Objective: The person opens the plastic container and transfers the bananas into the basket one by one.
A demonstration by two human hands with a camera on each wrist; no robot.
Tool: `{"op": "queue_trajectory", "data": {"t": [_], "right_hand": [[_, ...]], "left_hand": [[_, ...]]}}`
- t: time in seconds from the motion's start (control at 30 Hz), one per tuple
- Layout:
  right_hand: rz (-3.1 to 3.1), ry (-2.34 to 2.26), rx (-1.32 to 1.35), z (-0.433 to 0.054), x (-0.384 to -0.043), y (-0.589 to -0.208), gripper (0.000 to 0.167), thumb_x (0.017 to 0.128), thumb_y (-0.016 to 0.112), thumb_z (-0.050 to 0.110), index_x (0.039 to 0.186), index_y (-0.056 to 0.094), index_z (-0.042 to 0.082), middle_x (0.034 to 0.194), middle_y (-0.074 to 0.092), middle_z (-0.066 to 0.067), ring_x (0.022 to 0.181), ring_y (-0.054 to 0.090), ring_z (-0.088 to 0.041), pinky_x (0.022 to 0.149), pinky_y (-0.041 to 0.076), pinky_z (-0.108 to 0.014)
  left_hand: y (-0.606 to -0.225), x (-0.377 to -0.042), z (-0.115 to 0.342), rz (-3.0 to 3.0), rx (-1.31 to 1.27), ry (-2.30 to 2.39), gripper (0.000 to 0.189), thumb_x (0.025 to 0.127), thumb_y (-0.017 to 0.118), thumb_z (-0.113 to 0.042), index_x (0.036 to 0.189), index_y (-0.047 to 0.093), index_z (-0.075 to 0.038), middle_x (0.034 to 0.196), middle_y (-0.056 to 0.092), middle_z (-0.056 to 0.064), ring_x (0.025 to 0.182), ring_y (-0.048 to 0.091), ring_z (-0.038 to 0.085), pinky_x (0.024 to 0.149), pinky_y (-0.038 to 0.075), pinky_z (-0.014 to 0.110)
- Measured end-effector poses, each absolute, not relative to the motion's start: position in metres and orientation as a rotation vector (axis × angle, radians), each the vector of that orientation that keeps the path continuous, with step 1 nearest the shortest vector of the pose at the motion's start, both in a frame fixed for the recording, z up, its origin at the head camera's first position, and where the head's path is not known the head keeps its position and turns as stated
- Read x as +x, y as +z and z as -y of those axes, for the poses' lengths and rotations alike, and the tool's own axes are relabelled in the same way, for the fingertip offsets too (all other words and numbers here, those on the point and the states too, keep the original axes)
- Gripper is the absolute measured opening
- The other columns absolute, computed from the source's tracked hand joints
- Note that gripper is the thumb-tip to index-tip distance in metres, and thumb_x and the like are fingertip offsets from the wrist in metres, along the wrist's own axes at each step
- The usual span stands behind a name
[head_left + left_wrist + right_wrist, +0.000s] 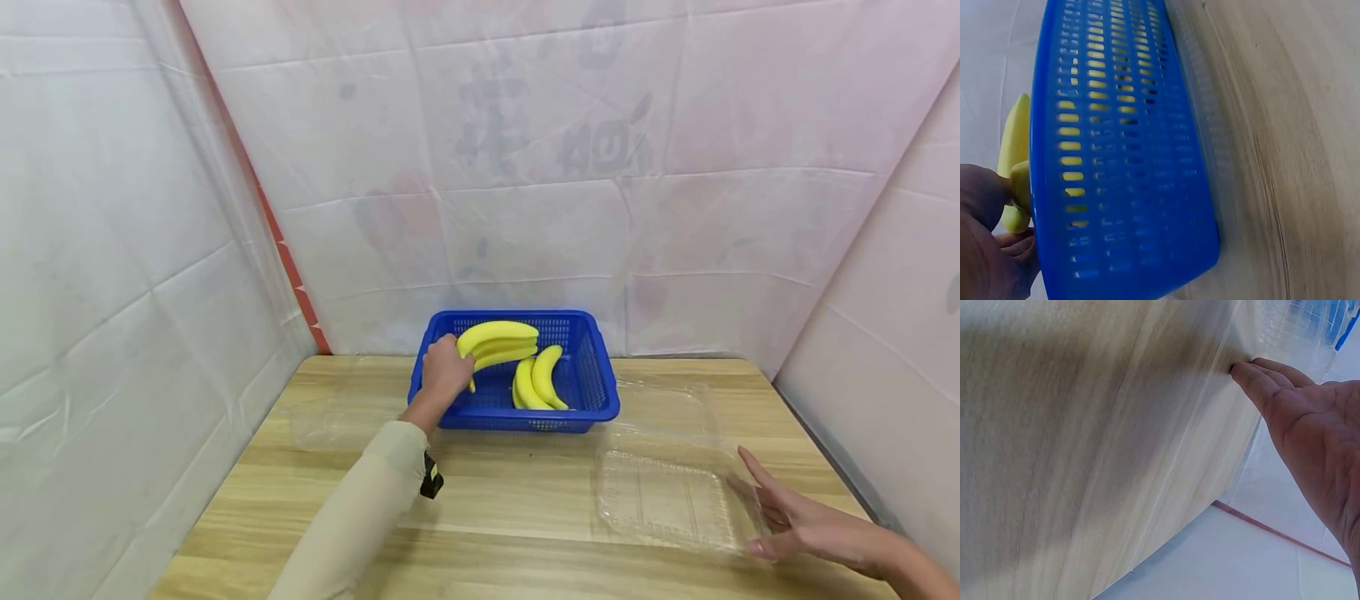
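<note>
My left hand (446,368) grips a bunch of yellow bananas (498,332) by one end, over the left part of a blue plastic basket (525,415). More bananas (546,379) lie in the basket, right of the held bunch. In the left wrist view the basket's slotted wall (1129,187) hides most of the fruit, and the thumb and fingers show at its rim. My right hand (821,529) is at the right side of a clear plastic tray (667,500), thumb and fingers spread. Its fingers look mostly straight in the right wrist view.
Another clear plastic container (667,408) stands behind the tray, right of the basket. One more clear container (333,425) sits left of the basket. The wooden table (510,508) is bounded by white sheeting (525,233) at the back and both sides.
</note>
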State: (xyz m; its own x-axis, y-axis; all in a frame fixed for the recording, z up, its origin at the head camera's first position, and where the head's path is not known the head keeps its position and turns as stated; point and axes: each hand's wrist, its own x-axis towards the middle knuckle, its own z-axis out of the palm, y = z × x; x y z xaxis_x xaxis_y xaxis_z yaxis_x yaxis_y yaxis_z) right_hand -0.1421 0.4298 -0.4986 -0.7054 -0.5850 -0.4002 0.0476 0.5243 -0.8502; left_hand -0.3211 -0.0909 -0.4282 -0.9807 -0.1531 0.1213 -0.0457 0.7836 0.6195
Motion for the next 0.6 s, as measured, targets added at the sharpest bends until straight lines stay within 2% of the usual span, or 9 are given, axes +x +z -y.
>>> {"op": "queue_trajectory", "data": {"t": [0.13, 0.37, 0.6], "right_hand": [[-2.087, -1.187, -0.435, -0.429, -0.142, -0.497, 0.117, 0.107, 0.057, 0.01, 0.152, -0.05, 0.021, 0.158, -0.023, -0.053, 0.141, -0.003, -0.084, 0.093, 0.047, -0.011], [-2.122, -1.183, -0.445, -0.427, -0.14, -0.498, 0.117, 0.106, 0.058, 0.009, 0.154, -0.048, 0.019, 0.157, -0.022, -0.056, 0.141, 0.004, -0.085, 0.092, 0.048, -0.011], [-2.133, -1.17, -0.454, -0.427, -0.141, -0.499, 0.117, 0.107, 0.058, 0.008, 0.154, -0.048, 0.018, 0.158, -0.021, -0.055, 0.142, 0.011, -0.083, 0.094, 0.047, -0.01]], "left_hand": [[-0.429, -0.325, 0.094, 2.867, 0.21, -0.92, 0.031, 0.1, 0.071, -0.018, 0.124, 0.066, 0.001, 0.105, 0.074, 0.018, 0.085, 0.074, 0.031, 0.067, 0.063, 0.038], [-0.434, -0.333, 0.094, 2.997, 0.349, -0.907, 0.051, 0.103, 0.065, -0.018, 0.147, 0.048, 0.002, 0.121, 0.07, 0.024, 0.108, 0.073, 0.039, 0.084, 0.064, 0.047], [-0.44, -0.336, 0.093, 3.089, 0.437, -0.887, 0.066, 0.105, 0.064, -0.017, 0.161, 0.033, 0.001, 0.126, 0.069, 0.026, 0.11, 0.072, 0.037, 0.082, 0.064, 0.044]]}}
